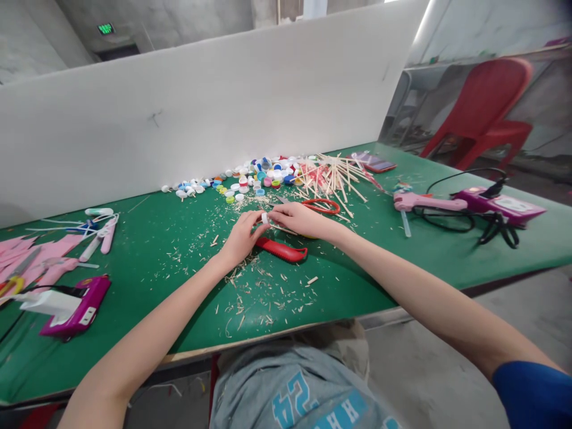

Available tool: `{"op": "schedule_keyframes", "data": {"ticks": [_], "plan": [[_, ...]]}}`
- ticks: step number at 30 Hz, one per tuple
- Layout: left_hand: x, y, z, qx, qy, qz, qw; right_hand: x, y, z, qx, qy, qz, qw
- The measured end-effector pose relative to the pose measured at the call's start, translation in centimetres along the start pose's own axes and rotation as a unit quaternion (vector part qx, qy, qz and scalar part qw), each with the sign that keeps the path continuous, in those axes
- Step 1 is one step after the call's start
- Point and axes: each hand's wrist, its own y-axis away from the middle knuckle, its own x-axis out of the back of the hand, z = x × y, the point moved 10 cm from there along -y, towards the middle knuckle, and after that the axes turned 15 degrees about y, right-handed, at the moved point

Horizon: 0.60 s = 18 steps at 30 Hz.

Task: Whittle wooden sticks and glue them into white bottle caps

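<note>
A white bottle cap [265,218] is pinched in the fingertips of my left hand [241,238], low over the green table. My right hand [304,220] is closed, its fingertips right beside the cap; what they grip is hidden. Under its fingers shows a thin wooden stick [285,230], but I cannot tell whether it is held or lying there. Just below both hands lies a red utility knife [283,250]. Red-handled scissors [322,206] rest behind my right hand. Wood shavings [263,292] are scattered around.
Behind my hands, many coloured bottle caps [263,173] are piled beside a heap of wooden sticks [337,176]. A pink glue gun [429,202] and a purple power strip [500,205] sit right. Another purple strip [83,307] and pink sheets [58,245] lie left. A white partition [201,113] stands behind.
</note>
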Motion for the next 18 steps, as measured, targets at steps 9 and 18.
{"op": "schedule_keyframes", "data": {"ticks": [9,18], "plan": [[0.57,0.01,0.40,0.006,0.006,0.023,1.000,-0.39,-0.42,-0.42,0.012,-0.001,0.016,1.000],[0.48,-0.17,0.51,0.015,0.014,0.017,1.000,0.31,0.16,-0.64,0.021,0.019,-0.017,0.999]]}}
